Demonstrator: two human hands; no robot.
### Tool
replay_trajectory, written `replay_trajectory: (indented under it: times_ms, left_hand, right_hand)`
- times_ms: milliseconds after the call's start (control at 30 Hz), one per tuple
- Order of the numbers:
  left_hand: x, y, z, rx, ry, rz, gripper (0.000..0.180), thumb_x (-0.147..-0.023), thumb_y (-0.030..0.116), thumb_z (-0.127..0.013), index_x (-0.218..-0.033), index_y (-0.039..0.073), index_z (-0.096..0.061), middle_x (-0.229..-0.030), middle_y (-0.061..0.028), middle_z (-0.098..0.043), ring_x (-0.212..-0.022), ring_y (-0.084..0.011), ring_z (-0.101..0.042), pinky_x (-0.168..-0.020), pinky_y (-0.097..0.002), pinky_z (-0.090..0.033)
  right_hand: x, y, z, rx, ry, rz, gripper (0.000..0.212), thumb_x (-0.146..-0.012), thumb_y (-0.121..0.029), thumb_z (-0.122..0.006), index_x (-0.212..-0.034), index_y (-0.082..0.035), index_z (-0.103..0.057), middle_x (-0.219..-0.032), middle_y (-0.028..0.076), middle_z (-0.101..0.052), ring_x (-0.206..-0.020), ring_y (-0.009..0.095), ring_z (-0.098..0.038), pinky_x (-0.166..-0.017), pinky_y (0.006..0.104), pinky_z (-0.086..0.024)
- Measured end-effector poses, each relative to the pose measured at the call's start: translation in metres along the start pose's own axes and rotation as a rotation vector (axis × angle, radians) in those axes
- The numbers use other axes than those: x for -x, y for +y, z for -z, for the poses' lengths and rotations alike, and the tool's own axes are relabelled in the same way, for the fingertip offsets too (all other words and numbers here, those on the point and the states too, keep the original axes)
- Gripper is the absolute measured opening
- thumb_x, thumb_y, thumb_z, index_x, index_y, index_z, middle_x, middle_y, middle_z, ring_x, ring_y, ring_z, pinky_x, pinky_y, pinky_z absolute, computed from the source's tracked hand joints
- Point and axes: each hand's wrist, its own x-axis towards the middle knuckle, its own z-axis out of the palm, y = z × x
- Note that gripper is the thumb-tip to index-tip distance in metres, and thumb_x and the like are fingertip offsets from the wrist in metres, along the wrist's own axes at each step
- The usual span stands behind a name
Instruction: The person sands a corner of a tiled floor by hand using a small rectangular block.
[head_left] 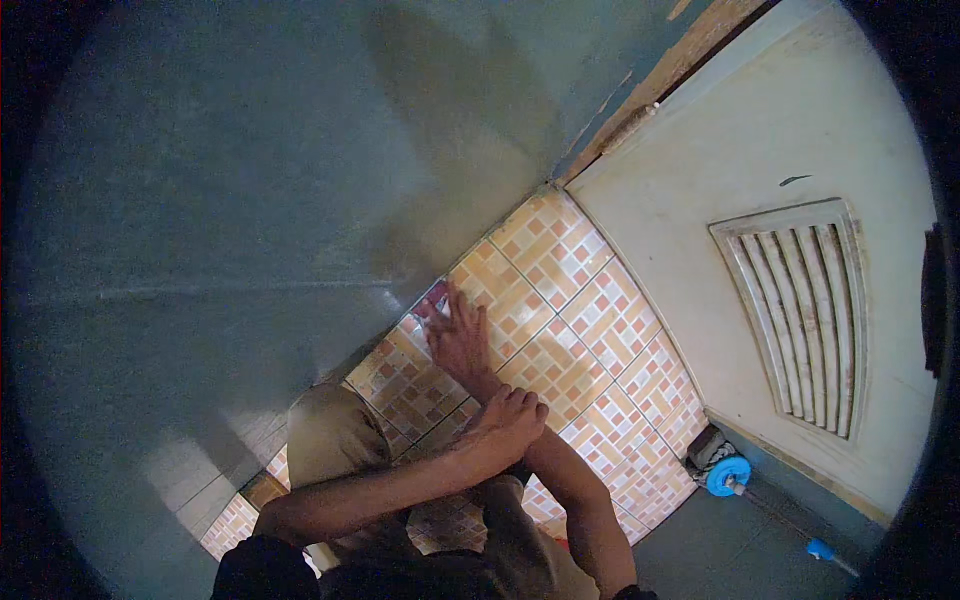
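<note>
My right hand (461,340) reaches down to the tiled floor, right where it meets the grey-green wall. Under its fingers is a small dark red and white piece (436,296), pressed into that corner; its kind cannot be made out, as the fingers partly cover it. Crossing over from the left, my left hand (508,430) lies on my right forearm (565,465), its fingers curled around it near the wrist.
The floor (590,330) has a yellow, pink and white brick pattern. On the right stands a whitish door (680,190) with a slatted vent (800,310). At its foot lies a mop-like tool with a blue disc (727,476). My bent knee (335,430) is close to the wall.
</note>
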Motion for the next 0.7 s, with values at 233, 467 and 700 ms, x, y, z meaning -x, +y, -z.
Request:
replay_trajectory:
  times_ms: [233,467,700]
  left_hand:
    - [0.000,-0.011,-0.006,-0.146,0.317,-0.011,0.031,-0.083,0.020,-0.059,-0.110,0.003,-0.060,-0.103,-0.0121,-0.061,-0.103,-0.0265,-0.058,-0.098,-0.0414,-0.044]
    - [0.003,-0.001,-0.001,-0.137,0.259,0.012,0.035,-0.085,0.026,-0.058,-0.112,0.004,-0.061,-0.109,-0.0121,-0.060,-0.106,-0.0265,-0.056,-0.101,-0.0440,-0.042]
    - [0.011,-0.003,-0.013,-0.238,0.268,-0.021,0.046,-0.086,0.027,-0.055,-0.123,0.001,-0.058,-0.116,-0.0167,-0.060,-0.109,-0.0283,-0.056,-0.106,-0.0460,-0.039]
  right_hand:
    - [-0.034,0.000,0.017,0.038,0.231,-0.198,0.052,-0.092,-0.030,-0.057,-0.143,-0.017,-0.052,-0.159,0.025,-0.024,-0.138,0.039,-0.037,-0.102,0.0637,-0.033]
    - [-0.001,-0.002,-0.004,0.026,0.098,0.075,0.057,-0.092,-0.035,-0.060,-0.142,-0.011,-0.050,-0.159,0.025,-0.026,-0.139,0.041,-0.036,-0.103,0.0642,-0.034]
    - [-0.024,0.013,0.017,0.039,0.196,-0.185,0.049,-0.091,-0.031,-0.061,-0.137,-0.014,-0.057,-0.160,0.023,-0.024,-0.142,0.039,-0.033,-0.103,0.0647,-0.033]
